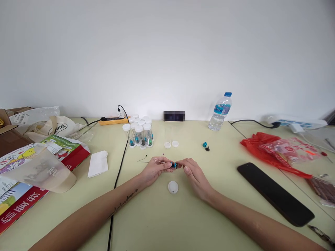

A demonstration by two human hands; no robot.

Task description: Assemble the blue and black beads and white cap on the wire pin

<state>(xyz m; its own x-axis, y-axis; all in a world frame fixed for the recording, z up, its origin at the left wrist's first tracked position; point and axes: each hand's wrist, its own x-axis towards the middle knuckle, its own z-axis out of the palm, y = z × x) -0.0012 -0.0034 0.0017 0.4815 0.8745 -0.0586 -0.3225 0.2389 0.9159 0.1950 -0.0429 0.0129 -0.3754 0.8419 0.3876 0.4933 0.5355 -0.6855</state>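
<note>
Several clear, white-capped plastic tubes [139, 132] already hold small coloured pieces [131, 142]; one lone clear tube [168, 135] looks uncapped. The small part [173, 165], shiny blue with a dark end, is over the pale green table [146, 216] — fingers of the left hand [154, 170] pinch it, but whether the bent fingers of the right hand [194, 175] do, I cannot tell.

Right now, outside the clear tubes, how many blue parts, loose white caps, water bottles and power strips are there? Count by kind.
Blue parts: 2, held blue part (counted as one) and loose blue part
Loose white caps: 2, near cap and far cap
Water bottle: 1
Power strips: 2, orange strip and white strip
Total: 7
</note>
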